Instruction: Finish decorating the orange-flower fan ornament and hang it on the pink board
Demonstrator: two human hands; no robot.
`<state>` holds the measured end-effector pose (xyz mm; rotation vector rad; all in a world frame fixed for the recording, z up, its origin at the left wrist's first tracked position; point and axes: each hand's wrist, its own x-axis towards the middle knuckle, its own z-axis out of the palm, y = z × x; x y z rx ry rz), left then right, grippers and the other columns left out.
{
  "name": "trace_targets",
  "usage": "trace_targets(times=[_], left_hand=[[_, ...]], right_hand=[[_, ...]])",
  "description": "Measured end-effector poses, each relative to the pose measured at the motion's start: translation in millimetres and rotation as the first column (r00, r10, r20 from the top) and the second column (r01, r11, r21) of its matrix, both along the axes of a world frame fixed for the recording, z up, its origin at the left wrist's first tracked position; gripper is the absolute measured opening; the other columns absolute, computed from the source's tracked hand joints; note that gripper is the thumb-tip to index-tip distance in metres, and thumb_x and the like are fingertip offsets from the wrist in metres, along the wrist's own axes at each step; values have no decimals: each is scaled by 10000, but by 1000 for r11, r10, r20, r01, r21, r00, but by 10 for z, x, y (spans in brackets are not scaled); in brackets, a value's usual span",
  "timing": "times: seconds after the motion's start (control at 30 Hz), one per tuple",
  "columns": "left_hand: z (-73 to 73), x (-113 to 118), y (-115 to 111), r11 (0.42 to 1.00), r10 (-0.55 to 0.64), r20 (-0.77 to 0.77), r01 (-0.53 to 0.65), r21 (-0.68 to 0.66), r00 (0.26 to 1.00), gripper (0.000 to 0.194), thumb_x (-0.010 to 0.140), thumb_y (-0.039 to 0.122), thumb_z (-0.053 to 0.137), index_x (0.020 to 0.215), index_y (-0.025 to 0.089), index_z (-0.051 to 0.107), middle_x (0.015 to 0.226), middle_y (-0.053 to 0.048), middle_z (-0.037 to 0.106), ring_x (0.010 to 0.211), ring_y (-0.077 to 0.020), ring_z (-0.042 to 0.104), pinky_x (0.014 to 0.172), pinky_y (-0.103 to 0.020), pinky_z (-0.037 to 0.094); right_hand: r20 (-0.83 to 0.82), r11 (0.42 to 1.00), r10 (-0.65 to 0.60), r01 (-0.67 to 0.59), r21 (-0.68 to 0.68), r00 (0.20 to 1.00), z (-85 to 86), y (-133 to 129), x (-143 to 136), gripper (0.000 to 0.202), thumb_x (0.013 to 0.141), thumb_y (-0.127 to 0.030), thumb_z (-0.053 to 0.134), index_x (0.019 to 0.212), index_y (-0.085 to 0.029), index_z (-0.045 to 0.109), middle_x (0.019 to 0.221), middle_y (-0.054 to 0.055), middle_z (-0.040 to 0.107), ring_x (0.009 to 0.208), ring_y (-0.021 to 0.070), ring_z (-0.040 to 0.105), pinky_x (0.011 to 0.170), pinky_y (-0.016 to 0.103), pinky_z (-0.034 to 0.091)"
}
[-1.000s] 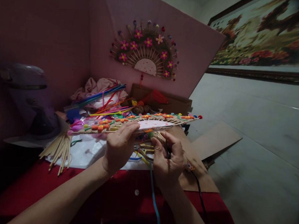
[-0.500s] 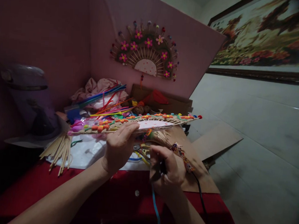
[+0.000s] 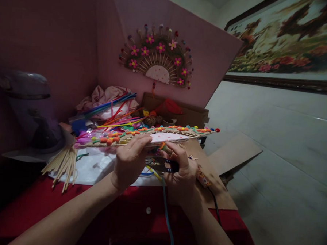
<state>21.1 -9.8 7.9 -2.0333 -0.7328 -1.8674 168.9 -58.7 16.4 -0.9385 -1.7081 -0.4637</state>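
A decorated hand fan (image 3: 168, 137) is tilted almost edge-on, with orange flowers, thin sticks and a white dotted half-disc. My left hand (image 3: 130, 161) grips it at its lower edge, left of the half-disc. Below the half-disc, my right hand (image 3: 181, 169) is closed around a flat dark object with pale patches (image 3: 165, 164), its kind unclear. The index finger reaches up to the fan's underside by an orange tie (image 3: 162, 146); whether it touches is unclear. A light-blue cord (image 3: 168, 214) hangs beneath this hand.
Wooden sticks (image 3: 61, 166) lie at the left on a red-covered table (image 3: 93, 206). Behind the fan are coloured pipe cleaners (image 3: 117, 116) and yarn. A cardboard sheet (image 3: 217, 191) bears a patterned glue gun (image 3: 203, 178). Another flowered fan (image 3: 158, 60) hangs on the pink panel.
My right hand has risen toward the fan's underside, and its index finger has stretched out. The dark object has turned and shows more of its flat side. My left hand keeps holding the fan.
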Motion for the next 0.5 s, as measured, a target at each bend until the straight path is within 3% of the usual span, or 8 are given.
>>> trace_targets(times=[0.13,0.3,0.4,0.5], left_hand=[[17,-11,-16,1000,-19,-17,19,-2,1000,178,840,96,550,986,164,626,920,-82,735,881,-169,698,775,-269,566],[-6,-2,5,1000,-3,7,3,-22,1000,182,872,116,508,984,184,634,933,-67,736,886,-163,698,782,-273,564],[-20,2,22,1000,25,23,-24,-19,999,180,858,101,525,963,190,643,926,-57,741,870,-158,701,800,-276,559],[-19,-1,24,999,22,25,-21,-26,999,161,858,114,545,963,185,644,923,-59,742,864,-156,700,794,-274,559]], right_hand=[[130,996,-55,46,72,990,21,78,6,284,821,-108,491,1074,-157,610,797,41,727,686,144,688,624,232,513],[173,981,-63,30,189,983,-19,12,23,271,817,-124,466,1039,-163,616,650,5,668,553,115,625,568,217,459],[242,992,-5,-26,123,970,-35,-77,27,195,846,-135,499,989,-155,629,612,-3,636,533,114,594,562,230,432],[240,999,38,-28,-45,970,-11,-168,33,137,871,-274,558,822,-173,638,579,-7,602,522,114,563,529,232,395]])
